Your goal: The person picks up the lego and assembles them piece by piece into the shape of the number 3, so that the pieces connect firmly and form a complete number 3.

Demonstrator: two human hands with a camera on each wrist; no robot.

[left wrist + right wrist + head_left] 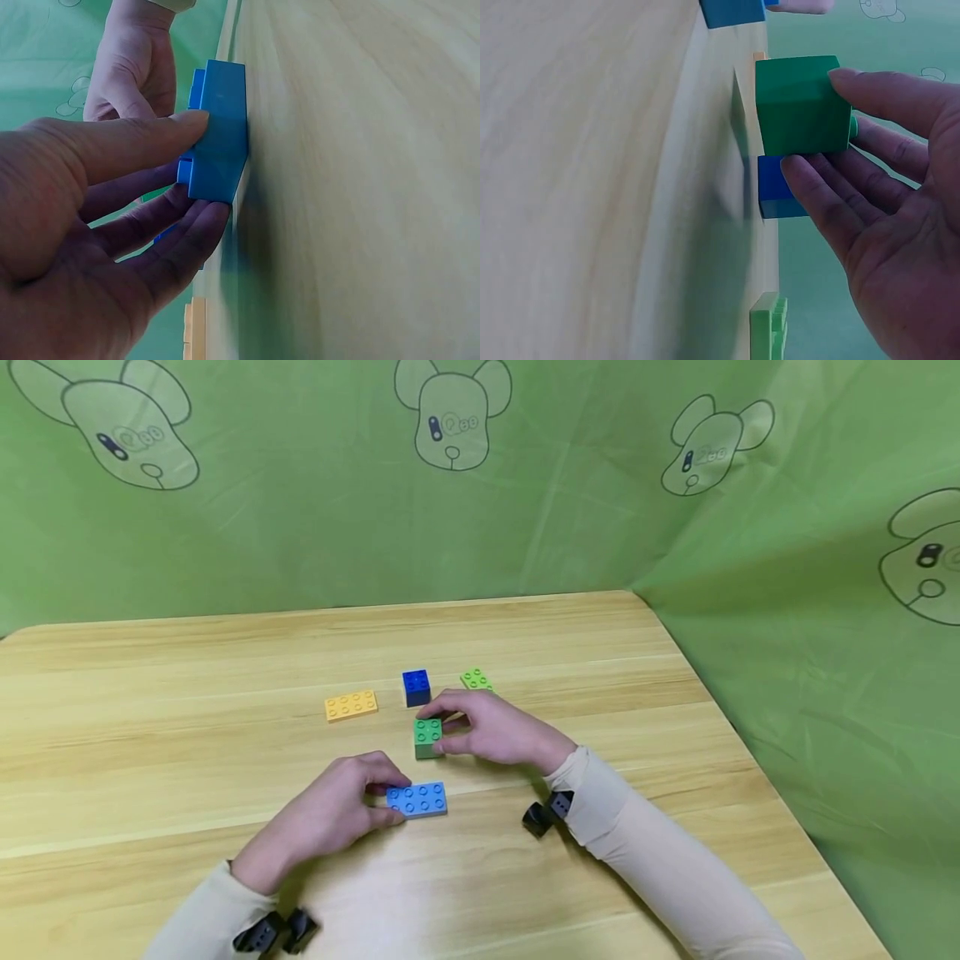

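My left hand [341, 806] pinches the left end of a light blue eight-stud brick [427, 801], thumb on the near side and fingers behind. Its studs face up, close over the table. Farther back, my right hand [491, 727] grips a green four-stud brick [428, 737] between thumb and fingers from the right. In the right wrist view the green brick [799, 105] has its thumb on one side and fingertips on the opposite one. Just behind it stands a dark blue four-stud brick [416, 687], apart from both hands.
A flat yellow-orange eight-stud brick [351, 705] lies left of the dark blue one. A flat lime green brick [476, 679] lies behind my right hand, partly hidden by it. The wooden table [187, 718] meets green cloth [300, 527] at its back and right edges.
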